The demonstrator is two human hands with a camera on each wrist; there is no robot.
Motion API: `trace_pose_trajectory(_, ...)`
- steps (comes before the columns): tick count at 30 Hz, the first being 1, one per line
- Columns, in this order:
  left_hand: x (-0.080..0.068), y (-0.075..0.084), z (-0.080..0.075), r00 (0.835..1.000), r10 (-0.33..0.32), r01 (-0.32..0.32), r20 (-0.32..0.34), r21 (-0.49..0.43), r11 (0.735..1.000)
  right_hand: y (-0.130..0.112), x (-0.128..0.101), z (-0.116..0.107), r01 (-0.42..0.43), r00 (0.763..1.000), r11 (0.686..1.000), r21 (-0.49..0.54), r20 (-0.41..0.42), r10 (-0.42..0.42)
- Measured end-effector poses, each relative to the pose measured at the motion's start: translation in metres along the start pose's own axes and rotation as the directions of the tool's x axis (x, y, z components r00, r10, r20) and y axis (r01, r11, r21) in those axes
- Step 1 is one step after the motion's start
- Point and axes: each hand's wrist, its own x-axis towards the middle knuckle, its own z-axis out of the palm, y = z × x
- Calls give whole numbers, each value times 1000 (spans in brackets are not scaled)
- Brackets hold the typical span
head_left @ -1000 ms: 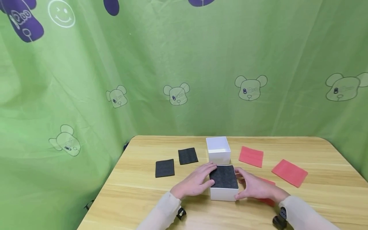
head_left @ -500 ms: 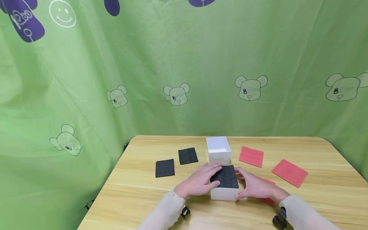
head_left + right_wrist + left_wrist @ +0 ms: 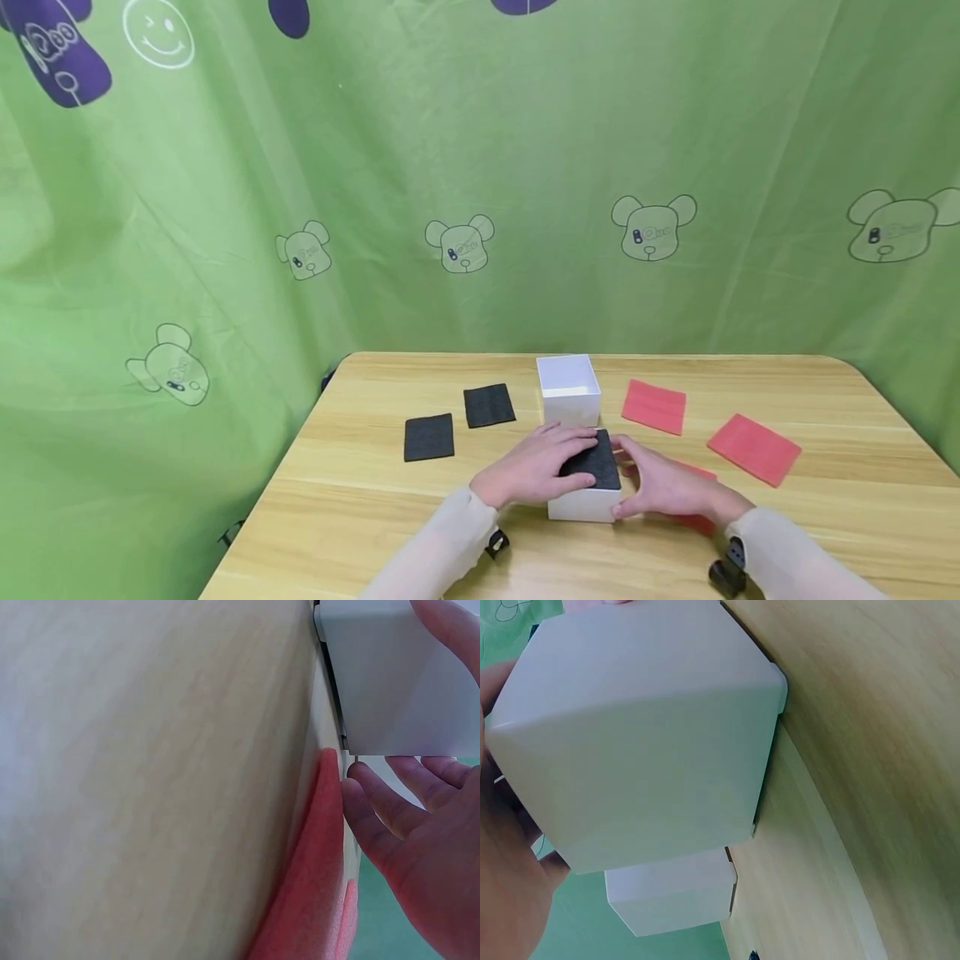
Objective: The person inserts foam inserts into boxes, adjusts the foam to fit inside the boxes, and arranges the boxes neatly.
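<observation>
The left hand (image 3: 542,465) lies flat on top of the black foam pad (image 3: 596,465) that sits in the mouth of the near white box (image 3: 583,502), its fingers straight and spread over the pad's left part, pressing down on it rather than curling round anything. The right hand (image 3: 660,485) rests against the right wall of the same box, fingers loosely extended along the side and thumb at the near corner; it steadies the box without gripping it. The box stands on the tabletop (image 3: 360,500) between the two hands, and in the left wrist view its white wall (image 3: 637,742) fills most of the frame.

Under and just beyond the right hand lies a red foam sheet (image 3: 693,500), partly covered by the palm; the right wrist view shows its edge (image 3: 319,877) touching the tabletop just beside the fingertips (image 3: 375,817). Just beyond the left hand's fingertips stands a second white box (image 3: 568,390), open at the top. Further left of the left hand lie two black foam squares (image 3: 429,437) (image 3: 489,406), flat and apart from each other. Right of the right hand, well apart, lie two more red sheets (image 3: 654,407) (image 3: 753,448). A green printed curtain (image 3: 480,167) hangs behind the tabletop.
</observation>
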Motion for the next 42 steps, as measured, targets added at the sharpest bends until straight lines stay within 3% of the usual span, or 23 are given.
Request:
trace_pose_trajectory(9, 2, 2, -2, 1000, 26, -26, -10, 54, 998, 0, 0, 1, 12, 1000, 1000, 11, 5, -12)
trace_pose_trajectory(29, 4, 0, -3, 1000, 5, -5, 12, 3, 1000, 0, 1, 0, -11, 1000, 1000, 18, 13, 11)
trace_pose_trajectory(35, 7, -1, -2, 1000, -9, 9, 12, -9, 1000, 0, 1, 1, -53, 999, 999, 11, 8, 53)
trace_pose_trajectory(42, -6, -10, -9, 999, -41, 39, -18, -74, 996, 0, 1, 1, -23, 1000, 999, 41, 8, 23)
